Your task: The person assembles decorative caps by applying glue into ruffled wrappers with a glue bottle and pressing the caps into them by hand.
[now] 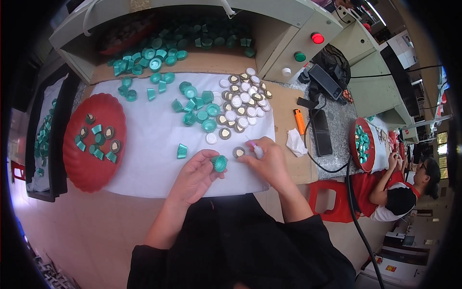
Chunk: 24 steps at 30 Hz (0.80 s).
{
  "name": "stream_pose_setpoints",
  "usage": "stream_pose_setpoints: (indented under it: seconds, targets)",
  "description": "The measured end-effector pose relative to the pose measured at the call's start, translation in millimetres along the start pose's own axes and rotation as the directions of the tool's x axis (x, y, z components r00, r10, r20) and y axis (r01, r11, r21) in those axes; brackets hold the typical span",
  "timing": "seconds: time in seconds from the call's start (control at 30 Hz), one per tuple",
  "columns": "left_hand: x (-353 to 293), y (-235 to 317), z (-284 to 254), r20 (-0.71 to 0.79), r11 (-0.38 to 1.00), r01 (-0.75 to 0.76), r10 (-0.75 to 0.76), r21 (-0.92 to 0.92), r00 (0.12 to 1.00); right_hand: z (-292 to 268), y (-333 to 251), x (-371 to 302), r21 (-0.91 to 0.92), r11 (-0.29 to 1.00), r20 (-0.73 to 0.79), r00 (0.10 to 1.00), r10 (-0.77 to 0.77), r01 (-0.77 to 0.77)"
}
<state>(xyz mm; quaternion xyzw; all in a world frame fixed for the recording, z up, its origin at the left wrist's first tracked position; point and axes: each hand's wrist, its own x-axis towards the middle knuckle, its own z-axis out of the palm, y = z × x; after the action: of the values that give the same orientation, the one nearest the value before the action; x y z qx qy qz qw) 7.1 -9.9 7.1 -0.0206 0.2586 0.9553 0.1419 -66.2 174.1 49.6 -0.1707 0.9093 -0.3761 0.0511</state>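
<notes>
My left hand (195,176) has its grip pinched on a green fluted foil cup (219,163), thumb and fingertips closed on its rim, cup tilted toward my right. My right hand (269,161) has its grip pressed together around a small white-and-pink applicator (256,150), tip pointing at 10 o'clock, just beside a round gold-centred disc (238,152) lying flat on the white sheet (149,159). Disc sits at 2 o'clock from the held cup, close but apart.

Outward from there:
- One lone green cup (182,151) at 9 o'clock of the held cup, on the sheet.
- Cluster of white and gold discs (243,98) at 12 o'clock, packed touching each other.
- Loose green cups (197,106) at 11 o'clock, just beside that cluster; more (149,60) spill further up toward the grey machine housing (288,33).
- Red scalloped plate (82,164) at 9 o'clock on the desk (96,226), well apart, holding a few green cups and gold-centred pieces.
- Orange lighter (299,121) and crumpled white tissue (295,143) at 2 o'clock, off the sheet.
- Black phone-like slab (321,132) beyond those, cable trailing down.

Another person (399,190) in red and white sits far out at 3 o'clock beside a second red plate (358,144).
</notes>
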Motion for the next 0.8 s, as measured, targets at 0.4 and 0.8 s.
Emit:
stream_pose_setpoints:
  seconds: [0.4, 0.8]
  targets:
    - [1, -5, -1, 0.002, 0.996, -0.071, 0.071, 0.060, 0.997, 6, -2, 0, 0.007, 0.989, -0.020, 0.988, -0.151, 0.151]
    - [3, -4, 3, 0.001, 0.992, -0.090, 0.091, 0.089, 0.996, 4, -27, -14, 0.438, 0.887, 0.060, 0.979, -0.193, 0.147]
